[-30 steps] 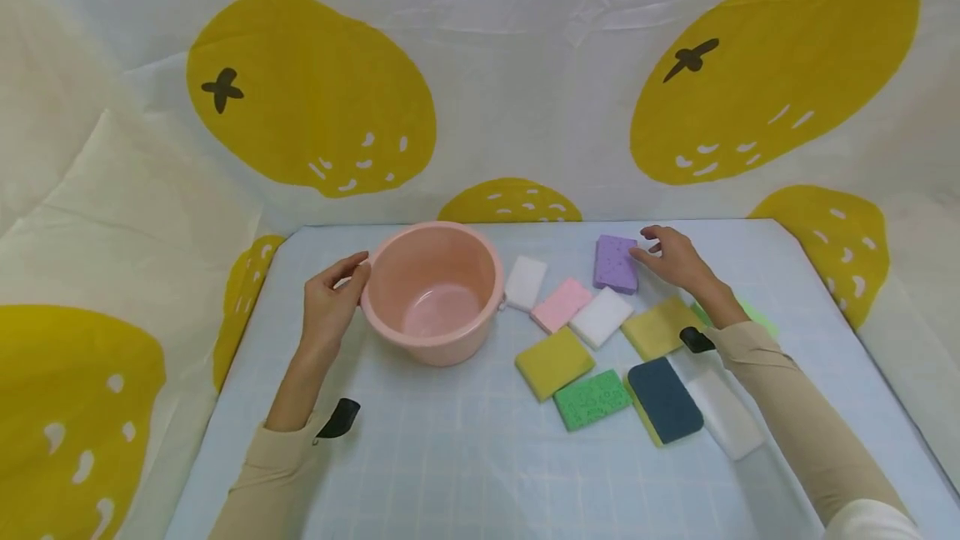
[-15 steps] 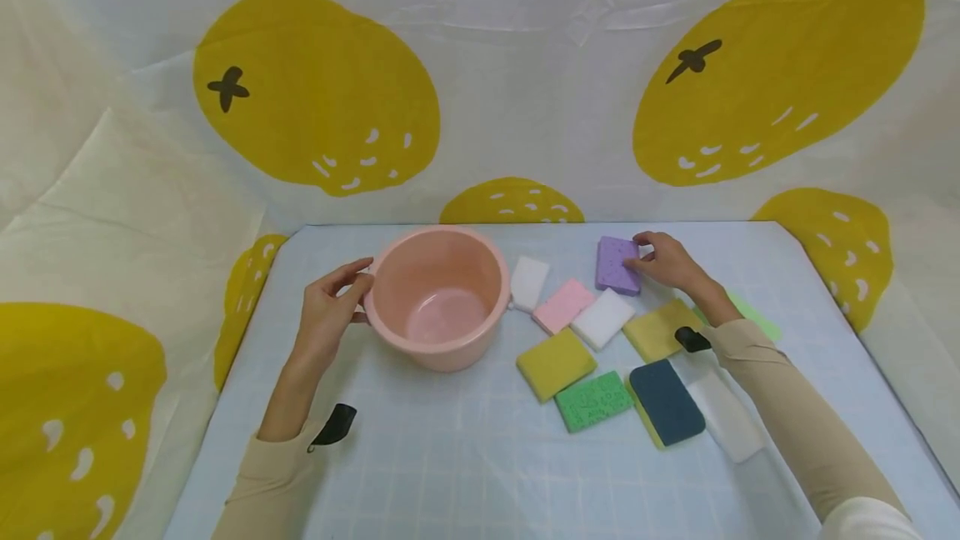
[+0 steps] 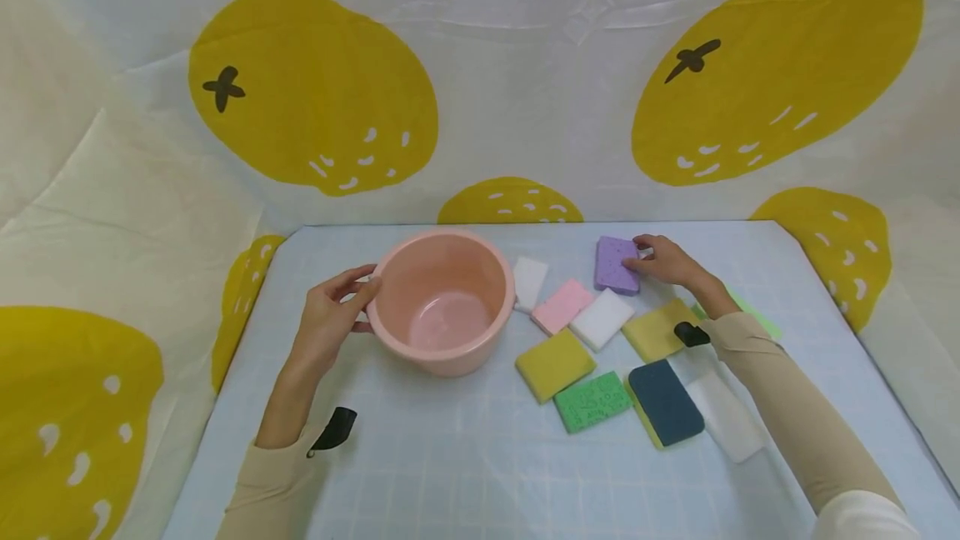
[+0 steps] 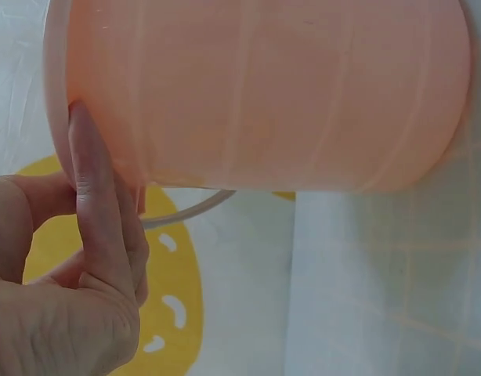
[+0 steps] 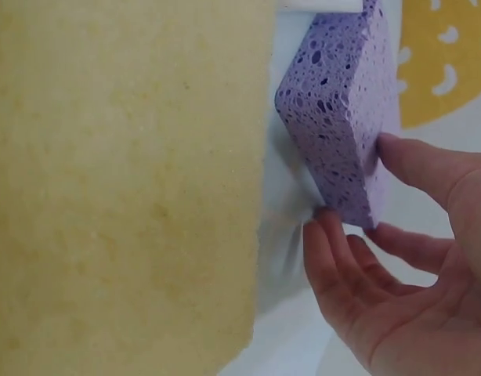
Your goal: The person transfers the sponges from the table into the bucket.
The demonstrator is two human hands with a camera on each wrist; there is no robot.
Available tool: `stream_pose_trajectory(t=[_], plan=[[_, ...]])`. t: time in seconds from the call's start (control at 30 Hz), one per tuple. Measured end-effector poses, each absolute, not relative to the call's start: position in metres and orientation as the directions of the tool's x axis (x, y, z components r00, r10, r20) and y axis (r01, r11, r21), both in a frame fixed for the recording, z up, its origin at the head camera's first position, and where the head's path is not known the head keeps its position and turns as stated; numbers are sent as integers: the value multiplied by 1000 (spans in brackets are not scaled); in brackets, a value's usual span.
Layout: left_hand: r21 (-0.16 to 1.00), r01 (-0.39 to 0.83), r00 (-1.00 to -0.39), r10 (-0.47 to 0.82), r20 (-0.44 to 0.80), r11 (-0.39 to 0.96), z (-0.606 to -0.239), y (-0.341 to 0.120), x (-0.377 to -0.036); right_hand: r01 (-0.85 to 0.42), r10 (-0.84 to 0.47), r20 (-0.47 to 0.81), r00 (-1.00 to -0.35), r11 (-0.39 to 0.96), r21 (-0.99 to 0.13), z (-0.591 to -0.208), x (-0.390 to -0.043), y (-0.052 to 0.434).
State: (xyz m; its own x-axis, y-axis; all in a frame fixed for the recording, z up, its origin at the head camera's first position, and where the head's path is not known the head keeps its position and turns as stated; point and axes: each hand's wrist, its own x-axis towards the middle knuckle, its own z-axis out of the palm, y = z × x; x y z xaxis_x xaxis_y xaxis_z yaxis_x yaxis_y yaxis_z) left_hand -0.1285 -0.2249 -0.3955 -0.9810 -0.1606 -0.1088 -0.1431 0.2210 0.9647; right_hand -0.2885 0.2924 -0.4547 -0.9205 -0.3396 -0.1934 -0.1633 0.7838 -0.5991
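Note:
The left hand (image 3: 327, 312) pinches the near-left rim of a pink plastic bucket (image 3: 442, 365), thumb on one side of the rim and fingers on the other. In the left wrist view the bucket's outer wall (image 4: 264, 94) fills the upper part, with a thin handle (image 4: 193, 210) behind the fingers. At the back right, the right hand (image 3: 667, 261) pinches the right edge of a purple sponge (image 3: 613, 265). The right wrist view shows its thumb on the sponge's (image 5: 327, 102) broad face and fingertips at the lower edge. The sponge lies at the table's surface, slightly raised on that edge.
Left of the right forearm lie a pink sponge (image 3: 562, 307), white sponges (image 3: 602, 318), yellow sponges (image 3: 556, 364), a green sponge (image 3: 593, 402) and a dark-faced scrub sponge (image 3: 666, 403). A light-green piece (image 3: 757, 319) is partly under the right forearm. A fruit-print curtain (image 3: 525, 107) hangs behind.
The right hand has moved left and taken hold of the purple sponge's edge. The left hand and bucket have shifted slightly right and toward the person.

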Motion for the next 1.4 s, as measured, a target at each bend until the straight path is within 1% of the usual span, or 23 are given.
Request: stream_pose_trajectory(t=[0.17,0.37,0.6,0.8,1.03,1.23,1.4], plan=[[957,-175,-977,-158,-141,232,-394,-225,-129,-83,-294,-226,-929,758,-647,-455,-288,294],[953,-207,-971,-163,-174,221,-391,-225,-132,-29,-258,-219,-941,707,-707,-452,-287,297],[953,-218,-969,-163,-186,210,-390,-225,-135,43,-236,-201,-951,543,-838,-446,-290,298],[950,-232,-965,-168,-199,210,-390,-225,-135,41,-218,-172,-961,501,-865,-437,-287,293],[944,-240,-964,-168,-205,225,-390,-225,-135,51,-200,-175,-964,507,-860,-425,-286,289],[948,-235,-966,-156,-204,216,-389,-225,-135,42,-183,-132,-974,428,-903,-411,-285,284],[942,-249,-963,-162,-216,226,-389,-226,-133,25,-194,-116,-974,415,-909,-396,-282,278]])
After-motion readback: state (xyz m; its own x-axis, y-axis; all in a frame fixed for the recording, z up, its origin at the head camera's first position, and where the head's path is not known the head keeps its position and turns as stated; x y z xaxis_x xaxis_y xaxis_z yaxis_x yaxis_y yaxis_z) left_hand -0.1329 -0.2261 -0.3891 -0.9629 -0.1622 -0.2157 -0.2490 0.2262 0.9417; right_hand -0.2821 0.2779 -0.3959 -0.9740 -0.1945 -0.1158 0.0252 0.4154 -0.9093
